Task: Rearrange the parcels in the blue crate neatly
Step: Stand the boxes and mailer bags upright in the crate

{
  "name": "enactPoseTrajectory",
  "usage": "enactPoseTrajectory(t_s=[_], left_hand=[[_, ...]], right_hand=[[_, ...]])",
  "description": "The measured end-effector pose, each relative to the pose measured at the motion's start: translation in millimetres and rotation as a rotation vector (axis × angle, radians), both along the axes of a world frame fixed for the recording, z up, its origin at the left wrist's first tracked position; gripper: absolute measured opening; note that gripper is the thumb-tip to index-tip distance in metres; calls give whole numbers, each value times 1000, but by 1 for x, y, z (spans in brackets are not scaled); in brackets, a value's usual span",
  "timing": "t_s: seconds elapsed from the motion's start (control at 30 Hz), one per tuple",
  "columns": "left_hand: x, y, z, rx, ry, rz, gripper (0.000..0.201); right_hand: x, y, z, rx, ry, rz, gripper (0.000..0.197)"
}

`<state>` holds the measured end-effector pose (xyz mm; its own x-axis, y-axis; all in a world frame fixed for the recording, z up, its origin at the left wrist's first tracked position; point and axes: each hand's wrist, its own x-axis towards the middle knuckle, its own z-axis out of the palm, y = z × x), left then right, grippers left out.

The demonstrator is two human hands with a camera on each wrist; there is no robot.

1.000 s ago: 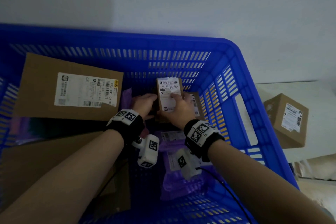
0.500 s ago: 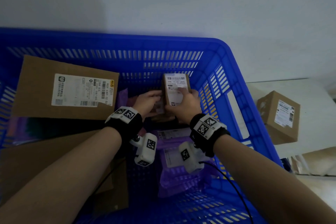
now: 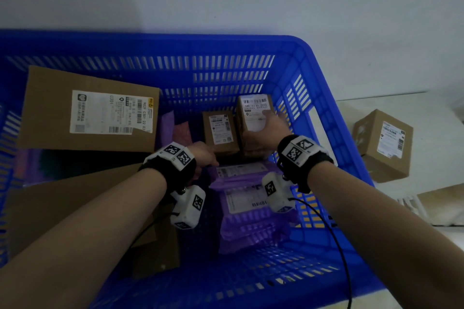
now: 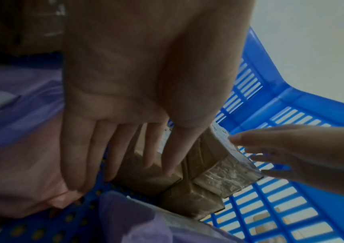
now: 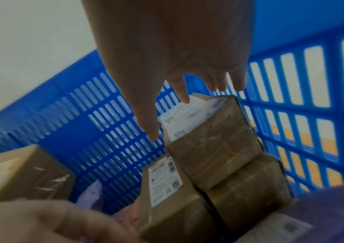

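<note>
The blue crate holds three small brown boxes in its far right corner. A labelled box lies stacked on a second box against the right wall. A third small box lies just left of them. My right hand is over the top box with fingers straight and spread, and its index fingertip touches the label. My left hand has straight fingers lying against the near end of the third box.
A large labelled cardboard box leans at the far left of the crate. A flat brown carton lies near left, purple mailers lie under my wrists, and a pink mailer is mid-crate. Another box sits outside on the right.
My right hand carried the labelled box rightward onto the box by the right wall, then loosened its grip. My left hand drew back toward me, uncovering the third small box.
</note>
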<state>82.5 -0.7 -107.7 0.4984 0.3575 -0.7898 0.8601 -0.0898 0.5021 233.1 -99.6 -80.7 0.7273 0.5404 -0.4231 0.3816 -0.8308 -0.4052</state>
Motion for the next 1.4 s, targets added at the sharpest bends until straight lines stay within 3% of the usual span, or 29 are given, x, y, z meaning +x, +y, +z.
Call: enactPoseTrajectory(t_s=[0.17,0.3,0.43,0.53,0.67,0.73,0.77,0.83,0.93,1.0,1.1,1.27,1.4], left_hand=[[-6,-10,-12,-78,77,81,34],[-5,-13,-22,-283,137,206,11],[-6,-13,-34,-330,144,187,17],[-5,-14,-35,-303,168,165,15],[-5,-12,-35,-279,177,155,10],[-5,-8,-39,-288,175,151,26],[-5,-7,-41,-295,168,155,30],[-8,-7,-31,-284,136,168,23],[-14,-4,-20,-296,107,187,13],[-18,3,-18,-301,94,204,16],[-26,9,-10,-278,67,194,26],[-43,3,33,-101,-39,135,17],[-54,8,57,-148,-162,196,53]], right_hand=[[-7,-7,24,155,-116,107,17],[-14,-17,16,-189,75,297,27],[-16,-28,-6,-432,165,308,34],[-16,-33,-14,-497,177,302,36],[-9,-36,-20,-476,238,301,35],[-8,-40,-14,-429,297,247,41],[-6,-42,-12,-422,325,232,37],[-5,-43,-6,-431,370,183,20],[-9,-43,4,-493,335,211,10],[-11,-45,7,-492,348,183,18],[-16,-49,11,-476,342,174,13],[-19,-53,16,-414,343,137,39],[-26,-50,20,-146,265,215,32]])
